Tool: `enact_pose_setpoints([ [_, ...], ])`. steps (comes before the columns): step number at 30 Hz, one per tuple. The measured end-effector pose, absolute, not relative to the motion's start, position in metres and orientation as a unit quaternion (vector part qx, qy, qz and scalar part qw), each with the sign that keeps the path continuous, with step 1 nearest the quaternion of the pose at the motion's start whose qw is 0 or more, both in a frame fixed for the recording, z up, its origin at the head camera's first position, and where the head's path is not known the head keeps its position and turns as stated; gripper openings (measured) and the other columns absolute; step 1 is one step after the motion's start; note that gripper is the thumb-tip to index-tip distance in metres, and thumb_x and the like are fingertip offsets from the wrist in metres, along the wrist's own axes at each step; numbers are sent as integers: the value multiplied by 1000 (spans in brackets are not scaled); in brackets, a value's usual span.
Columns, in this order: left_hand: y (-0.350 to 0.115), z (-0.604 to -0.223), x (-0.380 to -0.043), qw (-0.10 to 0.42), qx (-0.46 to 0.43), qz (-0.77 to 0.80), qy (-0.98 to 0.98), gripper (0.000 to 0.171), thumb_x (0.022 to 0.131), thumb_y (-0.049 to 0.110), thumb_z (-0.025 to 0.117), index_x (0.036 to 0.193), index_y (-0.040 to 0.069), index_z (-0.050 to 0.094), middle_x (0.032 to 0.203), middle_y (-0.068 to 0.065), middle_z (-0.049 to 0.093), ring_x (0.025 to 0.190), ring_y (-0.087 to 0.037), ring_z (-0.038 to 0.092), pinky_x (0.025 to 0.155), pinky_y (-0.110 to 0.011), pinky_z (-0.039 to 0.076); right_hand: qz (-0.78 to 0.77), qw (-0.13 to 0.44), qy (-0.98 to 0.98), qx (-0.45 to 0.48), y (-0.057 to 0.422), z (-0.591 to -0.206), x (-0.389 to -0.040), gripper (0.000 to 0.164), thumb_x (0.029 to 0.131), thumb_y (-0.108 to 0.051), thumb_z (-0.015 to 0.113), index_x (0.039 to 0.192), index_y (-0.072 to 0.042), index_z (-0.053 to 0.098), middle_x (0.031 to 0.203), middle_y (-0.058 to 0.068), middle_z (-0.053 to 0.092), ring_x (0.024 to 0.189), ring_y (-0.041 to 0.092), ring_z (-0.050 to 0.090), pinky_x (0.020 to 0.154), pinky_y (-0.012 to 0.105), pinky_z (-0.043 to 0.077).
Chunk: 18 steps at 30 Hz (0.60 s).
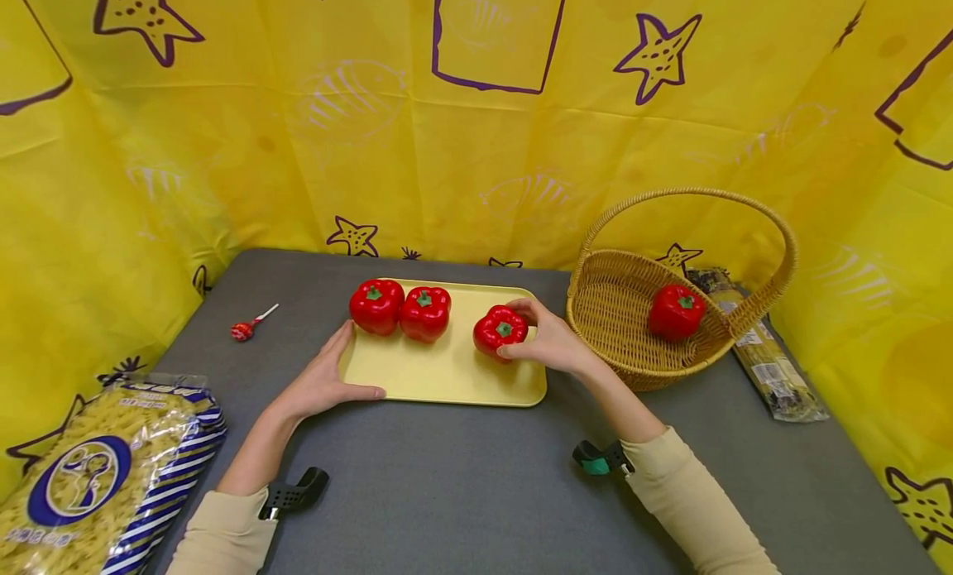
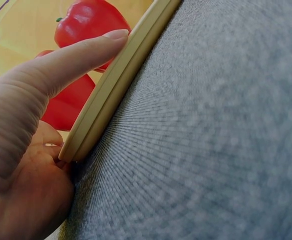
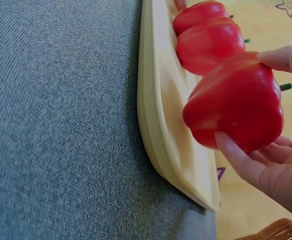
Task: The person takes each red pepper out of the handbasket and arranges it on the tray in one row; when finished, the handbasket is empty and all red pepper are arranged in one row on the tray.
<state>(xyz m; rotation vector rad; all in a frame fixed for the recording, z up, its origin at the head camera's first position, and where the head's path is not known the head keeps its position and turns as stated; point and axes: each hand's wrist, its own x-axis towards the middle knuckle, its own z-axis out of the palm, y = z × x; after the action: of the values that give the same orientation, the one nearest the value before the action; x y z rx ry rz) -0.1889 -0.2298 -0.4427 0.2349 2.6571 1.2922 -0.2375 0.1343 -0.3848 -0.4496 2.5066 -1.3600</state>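
Note:
A pale yellow tray (image 1: 402, 378) lies on the grey table. My left hand (image 1: 322, 382) holds its left front corner; the thumb (image 2: 93, 52) lies on the front rim and the other fingers are at the left side, partly hidden. Two red bell peppers (image 1: 376, 307) (image 1: 425, 314) sit side by side at the tray's back left. My right hand (image 1: 549, 337) grips a third red bell pepper (image 3: 238, 102) between thumb and fingers, close over the tray's right end. Its green stem points away from the palm.
Right of the tray stands a wicker basket (image 1: 610, 318) with a tall handle, one red pepper (image 1: 676, 313) inside. A clear packet (image 1: 770, 368) lies beyond it. At left are a lollipop (image 1: 244, 330) and a large pasta bag (image 1: 112, 476). Yellow cloth (image 1: 476, 161) surrounds the table.

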Motion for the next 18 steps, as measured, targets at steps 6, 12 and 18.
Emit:
enact_pose_setpoints([
  [6, -231, -444, -190, 88, 80, 433, 894, 129, 69, 42, 86, 156, 6, -2, 161, -20, 0, 145, -44, 6, 109, -68, 10, -470, 118, 860, -158, 129, -386, -240, 73, 73, -24, 85, 134, -10, 49, 129, 12, 57, 122, 27, 51, 99, 45, 43],
  [12, -231, -445, -190, 87, 80, 433, 894, 129, 69, 42, 86, 156, 5, -2, 161, -21, 0, 145, -44, 5, 109, -68, 10, -455, 101, 870, -164, 125, -389, -245, 70, 74, -26, 83, 136, -12, 54, 132, 7, 56, 126, 30, 49, 100, 48, 42],
  [18, -231, -446, -190, 84, 83, 434, 893, 129, 69, 41, 87, 156, 5, -2, 161, -20, 0, 145, -43, 5, 109, -68, 10, -452, 89, 872, -167, 121, -389, -249, 67, 76, -29, 81, 136, -13, 56, 131, 7, 58, 125, 29, 50, 102, 50, 39],
])
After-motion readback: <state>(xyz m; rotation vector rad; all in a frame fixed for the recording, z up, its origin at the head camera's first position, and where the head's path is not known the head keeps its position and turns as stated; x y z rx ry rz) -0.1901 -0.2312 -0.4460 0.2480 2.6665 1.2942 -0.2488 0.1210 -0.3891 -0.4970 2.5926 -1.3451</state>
